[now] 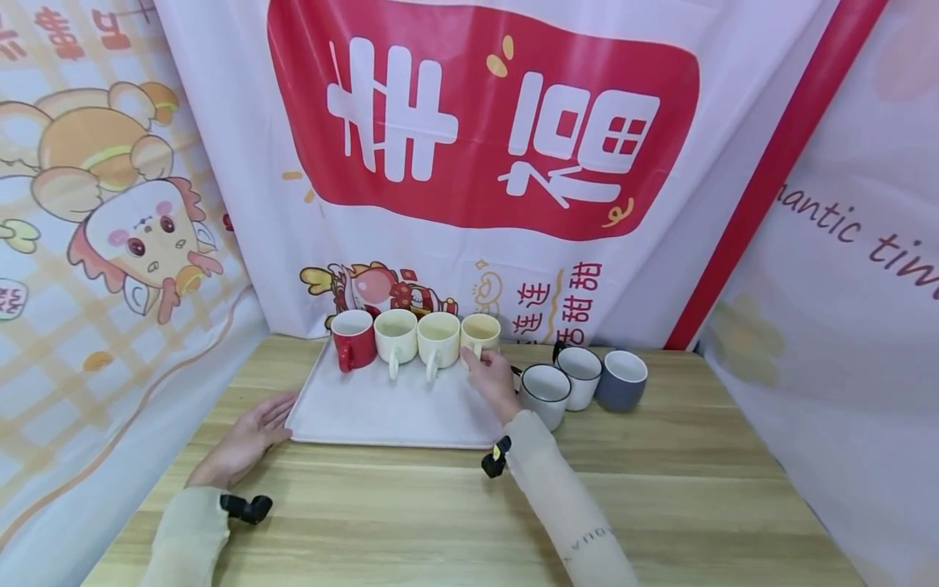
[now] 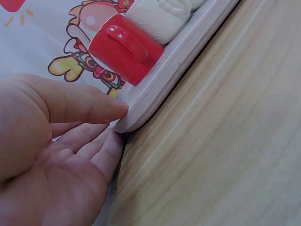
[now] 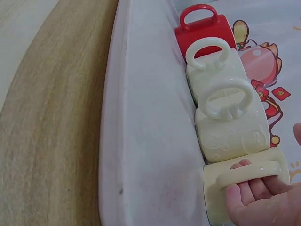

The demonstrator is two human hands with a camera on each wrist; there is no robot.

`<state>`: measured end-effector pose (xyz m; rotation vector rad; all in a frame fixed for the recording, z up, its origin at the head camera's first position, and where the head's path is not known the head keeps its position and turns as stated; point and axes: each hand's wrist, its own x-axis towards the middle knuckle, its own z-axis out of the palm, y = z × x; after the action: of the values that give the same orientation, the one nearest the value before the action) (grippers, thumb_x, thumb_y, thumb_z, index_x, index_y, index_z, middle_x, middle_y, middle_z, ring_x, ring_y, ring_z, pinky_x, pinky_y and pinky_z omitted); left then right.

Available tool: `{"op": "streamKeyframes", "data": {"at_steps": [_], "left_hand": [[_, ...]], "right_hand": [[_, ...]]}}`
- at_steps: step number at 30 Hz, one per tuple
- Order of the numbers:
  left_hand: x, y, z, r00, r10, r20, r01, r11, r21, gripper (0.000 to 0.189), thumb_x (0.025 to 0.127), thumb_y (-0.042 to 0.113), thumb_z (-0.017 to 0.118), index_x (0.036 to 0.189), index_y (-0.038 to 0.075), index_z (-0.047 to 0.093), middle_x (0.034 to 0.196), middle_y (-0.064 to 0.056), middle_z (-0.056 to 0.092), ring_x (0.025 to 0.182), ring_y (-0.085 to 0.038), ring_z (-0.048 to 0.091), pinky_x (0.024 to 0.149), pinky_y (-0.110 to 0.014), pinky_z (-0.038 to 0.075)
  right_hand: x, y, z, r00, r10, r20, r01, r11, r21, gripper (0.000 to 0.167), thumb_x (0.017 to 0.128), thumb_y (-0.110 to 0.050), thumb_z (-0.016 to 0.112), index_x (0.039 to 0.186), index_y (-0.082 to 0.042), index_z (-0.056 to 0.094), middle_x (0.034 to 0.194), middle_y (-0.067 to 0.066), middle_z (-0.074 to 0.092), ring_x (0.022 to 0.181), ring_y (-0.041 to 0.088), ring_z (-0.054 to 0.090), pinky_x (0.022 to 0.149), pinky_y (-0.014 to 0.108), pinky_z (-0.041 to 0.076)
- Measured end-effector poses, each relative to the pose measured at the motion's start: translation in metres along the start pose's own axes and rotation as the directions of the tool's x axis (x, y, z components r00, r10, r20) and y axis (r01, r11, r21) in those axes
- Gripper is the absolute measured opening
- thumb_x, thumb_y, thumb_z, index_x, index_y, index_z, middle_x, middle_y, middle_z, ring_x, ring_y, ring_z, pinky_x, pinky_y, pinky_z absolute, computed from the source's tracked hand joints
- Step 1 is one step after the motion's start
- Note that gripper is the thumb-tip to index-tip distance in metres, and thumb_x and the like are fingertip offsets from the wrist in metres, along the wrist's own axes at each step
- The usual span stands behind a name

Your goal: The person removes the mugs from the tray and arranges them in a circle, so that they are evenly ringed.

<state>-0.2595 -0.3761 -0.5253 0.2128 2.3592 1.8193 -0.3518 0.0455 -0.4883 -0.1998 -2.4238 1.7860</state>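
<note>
At the right end of a row of mugs, my right hand (image 1: 493,381) grips a pale yellow mug (image 1: 480,328), its fingers hooked through the handle (image 3: 247,173). The mug stands upright on a white rectangular tray (image 1: 396,416). To its left in the row are a cream mug (image 1: 438,340), a whitish mug (image 1: 395,336) and a red mug (image 1: 354,341), with their handles facing me. My left hand (image 1: 253,432) lies at the tray's front left corner, fingers extended along the edge and thumb (image 2: 89,103) at the corner.
Right of the tray on the wooden table (image 1: 660,489) stand a white mug with a dark rim (image 1: 544,395), another dark-rimmed white mug (image 1: 581,377) and a grey-blue cup (image 1: 623,381). A printed curtain (image 1: 455,220) hangs right behind the tray.
</note>
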Motion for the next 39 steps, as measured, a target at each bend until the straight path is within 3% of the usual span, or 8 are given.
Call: {"op": "streamKeyframes", "data": {"at_steps": [5, 7, 11, 16, 22, 28, 33, 39], "left_hand": [[0.001, -0.001, 0.0, 1.0, -0.004, -0.006, 0.004, 1.0, 0.007, 0.078, 0.102, -0.006, 0.055, 0.165, -0.009, 0.01, 0.172, -0.034, 0.014, 0.16, -0.051, 0.013, 0.107, -0.002, 0.043], [0.001, -0.001, 0.0, 1.0, -0.004, -0.002, 0.004, 1.0, 0.007, 0.079, 0.102, -0.006, 0.055, 0.165, -0.009, 0.01, 0.172, -0.035, 0.014, 0.16, -0.051, 0.013, 0.107, -0.002, 0.043], [0.0, -0.001, 0.0, 1.0, -0.002, 0.008, 0.002, 1.0, -0.001, 0.079, 0.102, -0.005, 0.055, 0.165, -0.009, 0.009, 0.172, -0.035, 0.013, 0.16, -0.052, 0.012, 0.107, -0.002, 0.043], [0.0, -0.001, -0.001, 1.0, -0.002, 0.01, 0.002, 1.0, -0.004, 0.079, 0.102, -0.005, 0.056, 0.166, -0.009, 0.009, 0.172, -0.035, 0.013, 0.159, -0.053, 0.012, 0.105, -0.001, 0.043], [0.001, 0.001, 0.0, 1.0, -0.025, 0.009, 0.025, 1.0, 0.017, 0.081, 0.102, -0.003, 0.056, 0.167, -0.006, 0.008, 0.173, -0.032, 0.012, 0.16, -0.051, 0.013, 0.108, -0.004, 0.044], [0.0, 0.0, -0.001, 0.999, -0.042, 0.002, 0.041, 0.999, 0.026, 0.081, 0.102, -0.003, 0.056, 0.167, -0.005, 0.008, 0.174, -0.031, 0.012, 0.161, -0.05, 0.012, 0.11, -0.006, 0.044], [0.0, -0.002, -0.002, 1.0, -0.028, 0.003, 0.028, 0.999, 0.024, 0.079, 0.103, -0.003, 0.056, 0.166, -0.007, 0.009, 0.173, -0.032, 0.013, 0.16, -0.051, 0.013, 0.11, -0.006, 0.043], [0.003, -0.001, -0.002, 1.0, -0.018, 0.008, 0.018, 1.0, 0.026, 0.078, 0.103, -0.002, 0.056, 0.166, -0.008, 0.01, 0.173, -0.033, 0.014, 0.16, -0.051, 0.014, 0.111, -0.007, 0.043]], "right_hand": [[0.001, -0.003, -0.001, 1.0, 0.008, 0.016, -0.009, 0.999, 0.047, 0.059, 0.108, -0.05, 0.053, 0.111, 0.004, 0.075, 0.115, 0.022, 0.077, 0.101, 0.025, 0.067, 0.09, 0.033, 0.053], [0.0, -0.004, -0.001, 1.0, 0.025, 0.013, -0.026, 0.996, 0.084, 0.06, 0.109, -0.048, 0.051, 0.111, 0.006, 0.074, 0.112, 0.024, 0.077, 0.103, 0.028, 0.069, 0.091, 0.034, 0.054], [0.0, -0.001, 0.001, 0.998, 0.064, -0.02, -0.06, 0.986, 0.158, 0.058, 0.109, -0.044, 0.053, 0.104, 0.008, 0.076, 0.092, 0.019, 0.078, 0.089, 0.024, 0.071, 0.08, 0.024, 0.052], [-0.004, 0.003, 0.002, 0.994, 0.098, -0.051, -0.088, 0.98, 0.176, 0.058, 0.107, -0.047, 0.055, 0.093, 0.005, 0.076, 0.07, 0.002, 0.067, 0.069, 0.011, 0.058, 0.067, 0.02, 0.045], [-0.01, -0.002, 0.001, 0.985, 0.155, -0.075, -0.136, 0.967, 0.217, 0.049, 0.103, -0.046, 0.06, 0.072, -0.009, 0.067, 0.065, -0.005, 0.058, 0.062, 0.009, 0.053, 0.062, 0.021, 0.043], [-0.02, -0.01, 0.0, 0.977, 0.184, -0.107, -0.161, 0.968, 0.191, 0.042, 0.095, -0.038, 0.063, 0.058, -0.019, 0.057, 0.057, -0.007, 0.053, 0.054, 0.01, 0.047, 0.055, 0.022, 0.039], [-0.029, -0.018, -0.008, 0.982, 0.179, -0.062, -0.165, 0.97, 0.18, 0.043, 0.092, -0.034, 0.065, 0.055, -0.02, 0.051, 0.052, -0.007, 0.047, 0.05, 0.009, 0.044, 0.049, 0.02, 0.037], [-0.042, -0.03, -0.031, 0.99, 0.11, 0.091, -0.121, 0.985, 0.127, 0.041, 0.093, -0.033, 0.064, 0.056, -0.017, 0.052, 0.052, -0.005, 0.046, 0.053, 0.012, 0.044, 0.052, 0.02, 0.037]]}}
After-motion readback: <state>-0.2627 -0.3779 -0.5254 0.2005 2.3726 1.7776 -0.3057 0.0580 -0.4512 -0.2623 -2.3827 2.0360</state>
